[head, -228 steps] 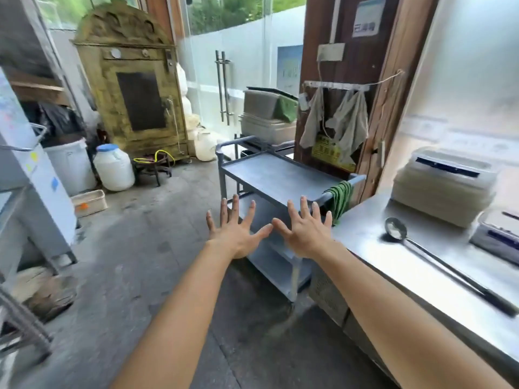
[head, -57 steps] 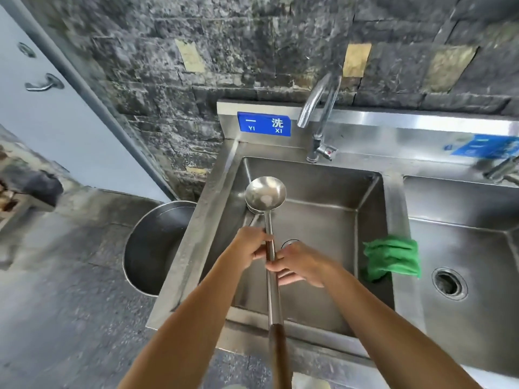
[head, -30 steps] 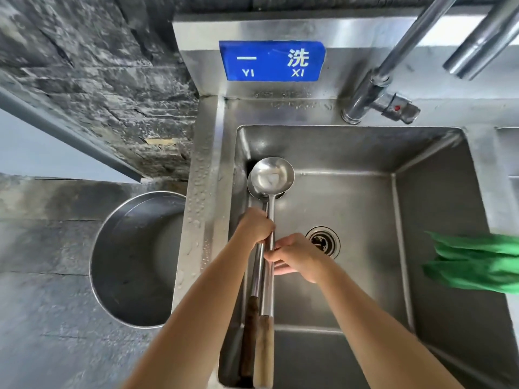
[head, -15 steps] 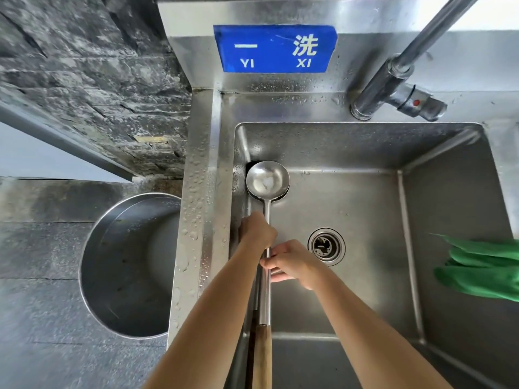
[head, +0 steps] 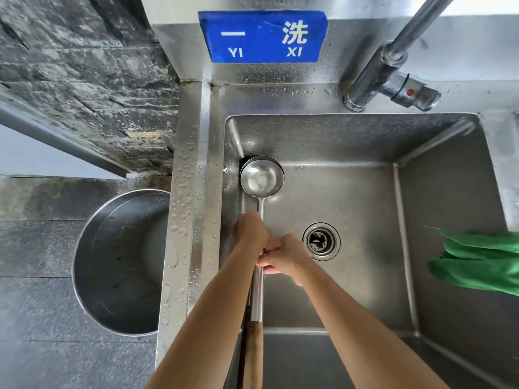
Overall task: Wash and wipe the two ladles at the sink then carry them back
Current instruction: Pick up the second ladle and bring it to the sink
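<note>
Stainless steel sink (head: 193, 248), left basin, set against a dark stone wall; wet rim, dry tap. Nearest item: wooden grips of the two ladles (head: 254, 357), crossing the basin's near edge close to its left wall, one stacked on the other so the lower is mostly hidden. Next: right hand (head: 283, 258), fingers curled shut around the steel shafts from the right. Just beyond and touching it: left hand (head: 250, 233), closed over the same shafts, knuckles up. Both ladles thus held as one bundle. Beyond the hands: upper ladle bowl (head: 261, 176), facing up, sitting in the basin's far left corner, with a dark rim of the second bowl showing behind it. Drain (head: 321, 240) open, near the basin's middle, right of the hands. Green cloth (head: 477, 262) draped over the divider at the right edge. Round metal tub (head: 120, 262) on the floor outside the left rim. Farthest: faucet (head: 390, 71) at the back ledge, no water running; blue sign (head: 262, 36) on the backsplash. Handling note: step judged to be setting down or positioning for rinsing; best to separate the stacked bowls, keep one hand steadying the shafts, free the other for the tap, and bring the bowls under the spout, which points away from their corner.
</note>
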### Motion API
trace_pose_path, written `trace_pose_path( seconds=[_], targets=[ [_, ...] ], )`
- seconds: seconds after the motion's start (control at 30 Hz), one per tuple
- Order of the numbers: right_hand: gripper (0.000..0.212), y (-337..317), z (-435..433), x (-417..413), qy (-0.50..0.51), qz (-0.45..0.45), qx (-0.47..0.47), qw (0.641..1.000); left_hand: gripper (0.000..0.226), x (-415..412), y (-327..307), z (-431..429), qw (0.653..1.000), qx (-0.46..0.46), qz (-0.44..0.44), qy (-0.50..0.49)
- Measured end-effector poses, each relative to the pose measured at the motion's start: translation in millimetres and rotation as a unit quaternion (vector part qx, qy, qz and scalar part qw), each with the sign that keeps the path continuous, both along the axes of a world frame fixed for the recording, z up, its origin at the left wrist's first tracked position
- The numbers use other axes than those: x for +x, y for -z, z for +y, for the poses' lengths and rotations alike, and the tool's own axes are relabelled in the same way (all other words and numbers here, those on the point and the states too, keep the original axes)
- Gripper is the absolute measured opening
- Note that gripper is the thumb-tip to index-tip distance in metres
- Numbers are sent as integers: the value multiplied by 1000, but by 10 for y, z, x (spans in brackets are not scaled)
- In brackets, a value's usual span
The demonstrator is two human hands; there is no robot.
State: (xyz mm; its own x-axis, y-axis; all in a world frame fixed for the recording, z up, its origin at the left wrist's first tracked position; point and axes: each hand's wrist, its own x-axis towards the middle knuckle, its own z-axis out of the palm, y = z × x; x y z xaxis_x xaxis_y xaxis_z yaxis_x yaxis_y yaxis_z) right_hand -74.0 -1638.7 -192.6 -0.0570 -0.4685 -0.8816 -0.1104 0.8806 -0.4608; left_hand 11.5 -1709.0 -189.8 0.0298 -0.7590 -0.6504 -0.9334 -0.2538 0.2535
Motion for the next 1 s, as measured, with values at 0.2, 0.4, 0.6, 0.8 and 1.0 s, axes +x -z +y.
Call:
trace_pose_path(
  seconds=[0.2, 0.4, 0.6, 0.8, 1.0],
  targets=[
    [21, -46, 88, 30, -9, -4, -6, 1000, 20, -26, -30, 74, 999, -19, -22, 28],
    [47, -222, 321, 31, -32, -98, 29, 994, 32, 5, -95, 258, 999, 6, -29, 38],
    [75, -465, 542, -169, -83, -71, 28, 994, 37, -36, -403, 391, 998, 16, -50, 39],
    [41, -751, 648, -616, -124, -32, -11, 992, 35, -249, -874, 604, 995, 13, -88, 45],
    [41, -1300, 639, -1171, -254, 130, -99, 953, 47, -521, -1441, 682, 996, -30, -51, 68]
  ],
)
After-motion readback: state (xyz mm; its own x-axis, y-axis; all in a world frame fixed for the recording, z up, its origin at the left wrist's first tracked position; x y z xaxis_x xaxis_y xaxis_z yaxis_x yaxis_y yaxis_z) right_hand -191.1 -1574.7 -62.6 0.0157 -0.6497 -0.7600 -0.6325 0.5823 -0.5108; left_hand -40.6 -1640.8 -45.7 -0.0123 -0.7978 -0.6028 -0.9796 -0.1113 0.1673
